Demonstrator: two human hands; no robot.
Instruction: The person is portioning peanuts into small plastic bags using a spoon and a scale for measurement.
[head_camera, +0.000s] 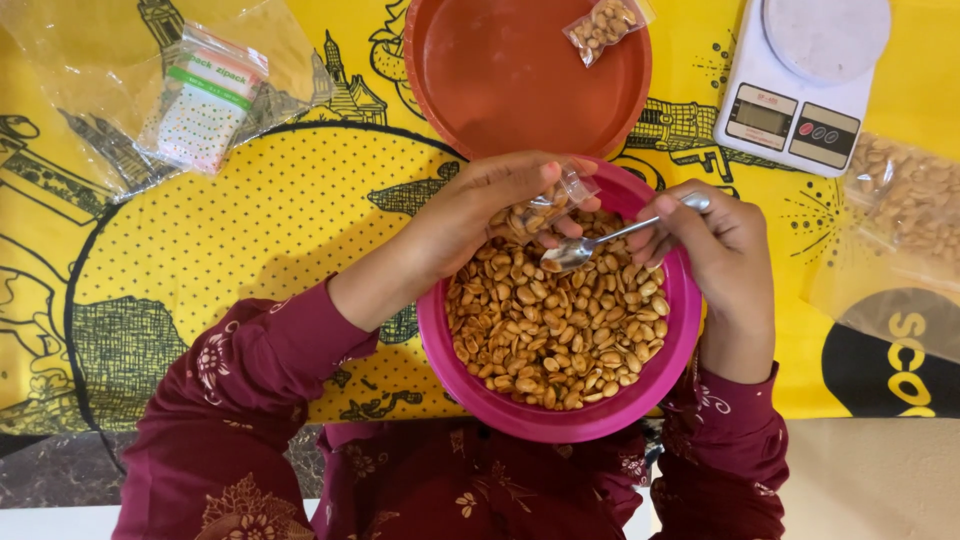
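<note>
While the left grip (500, 205) pinches a small bag (555, 200) and the right grip (700, 240) clasps a spoon (585, 247), nuts (560, 330) could miss its narrow mouth and scatter below.

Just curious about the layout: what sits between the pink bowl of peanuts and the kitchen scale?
Mostly bare yellow printed tablecloth, in the head view. The right hand with the spoon sits at the pink bowl end, below the scale.

Yellow printed tablecloth (300, 200) under pink bowl (440, 340), red tray (440, 90), white scale (790, 110), bags.
</note>
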